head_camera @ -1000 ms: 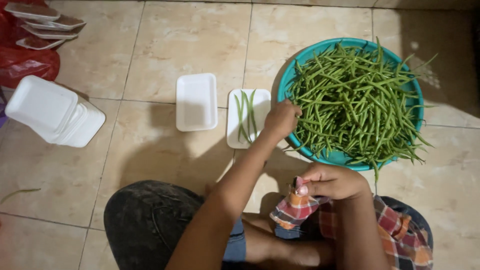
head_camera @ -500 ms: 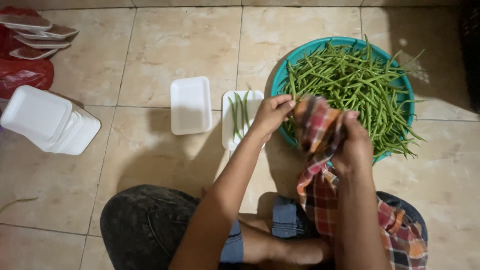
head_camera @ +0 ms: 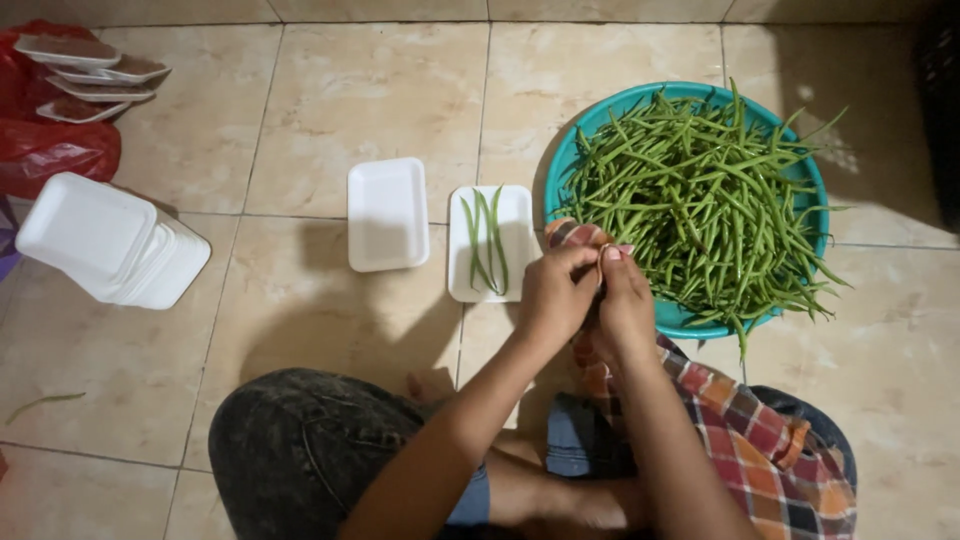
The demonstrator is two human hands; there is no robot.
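My left hand (head_camera: 553, 297) and my right hand (head_camera: 626, 300) meet at the near rim of a teal basin (head_camera: 600, 115) heaped with long green beans (head_camera: 700, 200). Both have their fingers closed on a red plaid cloth (head_camera: 574, 235), which pokes out above them and drapes down over my right leg. Just left of my hands lies a white foam tray (head_camera: 520, 255) with three green beans (head_camera: 485, 240) on it. An empty white foam tray (head_camera: 387, 213) sits further left.
A stack of white foam trays (head_camera: 110, 240) lies on the tiled floor at the left. A red plastic bag (head_camera: 50, 150) and several filled trays (head_camera: 95, 70) are in the top left corner. One stray bean (head_camera: 45, 402) lies on the floor at the lower left.
My left hand has pulled back from the bean tray to join my right hand. My right hand, raised with the plaid cloth half a second ago, has come down beside the basin's near rim.
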